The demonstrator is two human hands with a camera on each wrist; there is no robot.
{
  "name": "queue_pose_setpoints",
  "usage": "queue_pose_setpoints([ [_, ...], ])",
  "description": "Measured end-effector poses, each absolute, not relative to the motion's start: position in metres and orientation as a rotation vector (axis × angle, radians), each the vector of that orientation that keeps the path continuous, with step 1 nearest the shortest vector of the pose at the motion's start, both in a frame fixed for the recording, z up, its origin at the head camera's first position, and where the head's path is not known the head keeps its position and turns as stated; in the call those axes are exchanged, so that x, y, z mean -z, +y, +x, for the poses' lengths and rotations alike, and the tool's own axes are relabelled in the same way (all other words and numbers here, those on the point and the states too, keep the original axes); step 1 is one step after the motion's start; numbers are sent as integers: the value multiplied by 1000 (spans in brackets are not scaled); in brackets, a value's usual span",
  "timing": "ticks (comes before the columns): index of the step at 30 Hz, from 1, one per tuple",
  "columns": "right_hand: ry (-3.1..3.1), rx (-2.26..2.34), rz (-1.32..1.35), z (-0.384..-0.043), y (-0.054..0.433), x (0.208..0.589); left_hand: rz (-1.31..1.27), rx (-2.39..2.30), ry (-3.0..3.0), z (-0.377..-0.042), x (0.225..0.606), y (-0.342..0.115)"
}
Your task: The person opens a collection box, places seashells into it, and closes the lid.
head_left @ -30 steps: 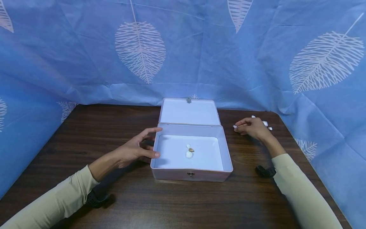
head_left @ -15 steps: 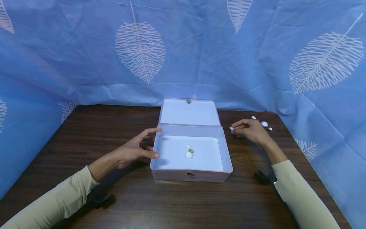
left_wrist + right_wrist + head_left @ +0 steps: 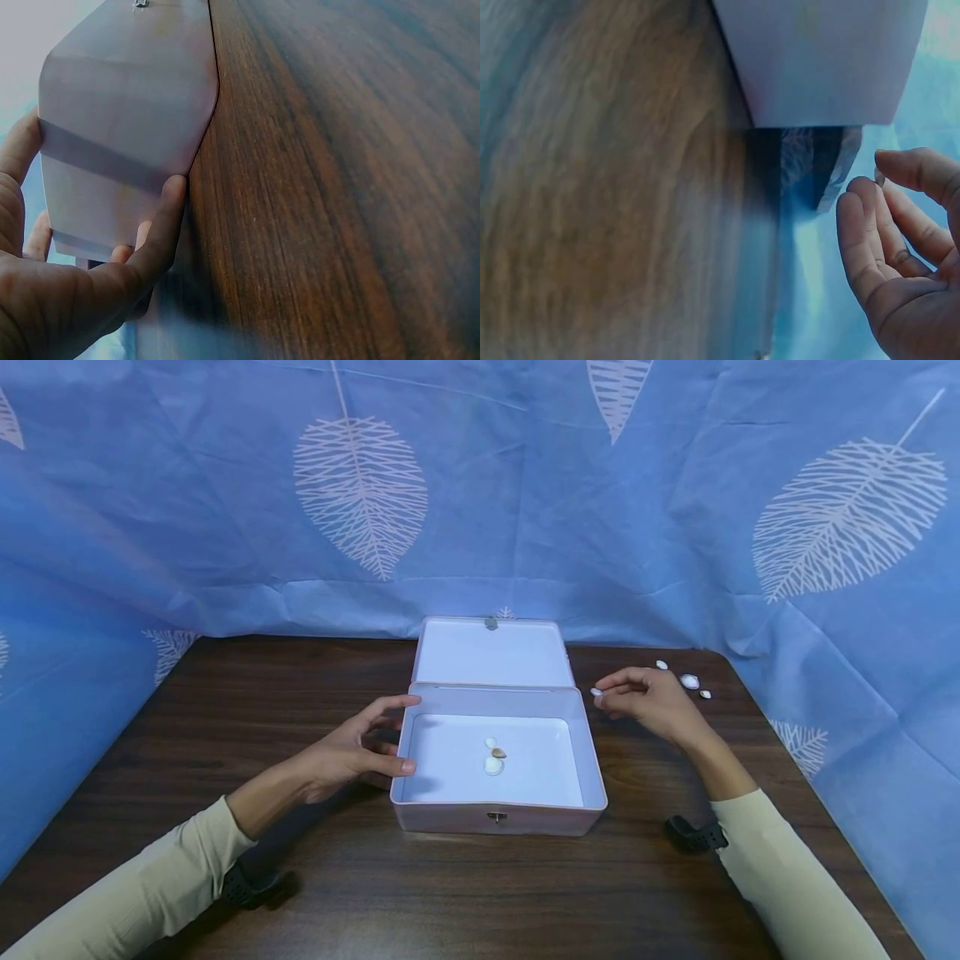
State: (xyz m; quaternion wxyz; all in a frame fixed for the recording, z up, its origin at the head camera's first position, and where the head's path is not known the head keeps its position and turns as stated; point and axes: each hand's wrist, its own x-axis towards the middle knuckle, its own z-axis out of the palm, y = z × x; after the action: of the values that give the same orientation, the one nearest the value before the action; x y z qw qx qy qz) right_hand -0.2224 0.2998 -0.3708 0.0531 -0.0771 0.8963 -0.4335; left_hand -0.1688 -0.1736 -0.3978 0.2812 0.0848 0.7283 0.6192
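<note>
Right-hand fingers (image 3: pixel 624 676) pinch one white piece (image 3: pixel 596 692); one box (image 3: pixel 450 819) holds three pieces (image 3: pixel 492 766).

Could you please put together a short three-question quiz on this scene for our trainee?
1. Which of the two hands pinches a small white piece?
2. True or false: the lid of the box is open.
3. How many small objects can be seen lying inside the box?
A) one
B) three
C) six

Key: 1. The right hand. 2. True. 3. B.
</note>
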Motion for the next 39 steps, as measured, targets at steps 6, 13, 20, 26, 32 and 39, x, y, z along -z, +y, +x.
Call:
queue_pose_setpoints([
  [6, 2793, 1319, -260, -212, 292, 355, 225, -1662, 1954, -169, 398, -174],
  [13, 2804, 1378, -325, -203, 277, 340, 231, -1669, 1947, -169, 399, -175],
  [20, 2783, 1462, -428, -195, 260, 332, 234, -1673, 1946, -169, 398, -174],
  [26, 2715, 1468, -468, -191, 248, 335, 243, -1675, 1948, -169, 399, -175],
  [32, 2657, 1452, -510, -192, 234, 343, 237, -1672, 1953, -169, 399, -174],
  [39, 2631, 1437, -515, -193, 222, 352, 225, -1666, 1957, -169, 399, -174],
])
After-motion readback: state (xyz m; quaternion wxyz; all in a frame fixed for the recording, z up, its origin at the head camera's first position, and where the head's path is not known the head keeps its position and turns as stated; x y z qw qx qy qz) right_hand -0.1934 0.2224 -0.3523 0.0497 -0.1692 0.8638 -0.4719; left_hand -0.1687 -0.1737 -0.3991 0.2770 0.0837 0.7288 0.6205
